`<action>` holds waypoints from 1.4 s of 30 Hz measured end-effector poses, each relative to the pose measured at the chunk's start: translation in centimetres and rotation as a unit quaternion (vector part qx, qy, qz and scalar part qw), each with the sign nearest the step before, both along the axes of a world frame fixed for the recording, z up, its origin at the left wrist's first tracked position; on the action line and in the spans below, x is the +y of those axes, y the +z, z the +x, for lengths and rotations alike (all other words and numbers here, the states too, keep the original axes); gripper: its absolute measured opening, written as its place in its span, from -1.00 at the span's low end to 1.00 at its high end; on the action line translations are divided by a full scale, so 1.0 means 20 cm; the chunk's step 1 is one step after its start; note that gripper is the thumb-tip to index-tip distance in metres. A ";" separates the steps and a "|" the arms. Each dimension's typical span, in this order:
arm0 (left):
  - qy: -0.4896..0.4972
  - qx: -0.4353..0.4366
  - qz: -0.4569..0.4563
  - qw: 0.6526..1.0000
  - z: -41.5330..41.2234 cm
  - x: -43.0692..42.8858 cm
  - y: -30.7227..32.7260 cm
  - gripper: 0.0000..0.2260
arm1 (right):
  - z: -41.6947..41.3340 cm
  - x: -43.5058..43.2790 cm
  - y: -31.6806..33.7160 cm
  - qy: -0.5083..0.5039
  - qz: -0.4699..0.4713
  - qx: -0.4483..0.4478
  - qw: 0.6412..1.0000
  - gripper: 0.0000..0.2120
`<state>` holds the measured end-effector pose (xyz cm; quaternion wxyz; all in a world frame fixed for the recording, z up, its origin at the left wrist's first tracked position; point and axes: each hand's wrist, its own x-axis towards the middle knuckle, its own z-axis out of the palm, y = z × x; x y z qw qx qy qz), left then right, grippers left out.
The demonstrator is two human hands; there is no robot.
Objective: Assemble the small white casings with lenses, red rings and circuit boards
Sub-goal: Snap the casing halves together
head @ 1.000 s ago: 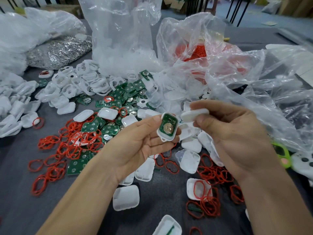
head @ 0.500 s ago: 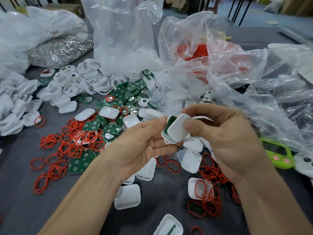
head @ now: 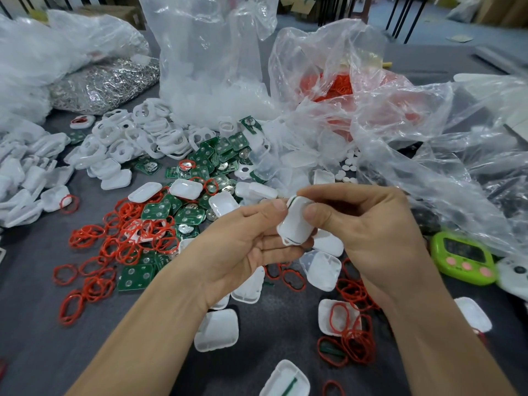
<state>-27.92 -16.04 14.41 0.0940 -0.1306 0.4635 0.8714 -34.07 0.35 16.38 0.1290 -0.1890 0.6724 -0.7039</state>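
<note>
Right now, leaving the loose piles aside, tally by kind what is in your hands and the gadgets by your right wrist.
White casing, gripped by the left hand and the right hand: 1
Green gadget with a screen: 1
White gadget, cut off by the frame edge: 1
Total: 3

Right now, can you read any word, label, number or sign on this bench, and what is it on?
No text can be read.
The green timer: its screen is too blurred to read.
The circuit boards: any print is too small to read.
The white casing gripped by the left hand and the right hand: no marking shows.
</note>
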 end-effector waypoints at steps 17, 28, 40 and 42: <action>0.036 0.042 -0.046 0.997 0.01 0.02 -0.04 -0.65 | 0.03 -0.03 -0.03 -0.092 0.121 0.137 0.979 -0.81; 0.026 0.089 -0.150 0.984 0.02 0.03 -0.04 -0.73 | 0.05 -0.06 -0.06 -0.135 0.153 0.173 0.964 -0.79; 0.070 0.062 -0.188 0.978 0.03 0.02 -0.04 -0.69 | 0.02 -0.05 -0.08 -0.097 0.050 0.037 0.993 -0.77; 0.096 0.070 -0.269 0.956 0.03 0.02 -0.04 -0.65 | 0.02 -0.05 -0.08 -0.095 0.047 0.030 0.994 -0.76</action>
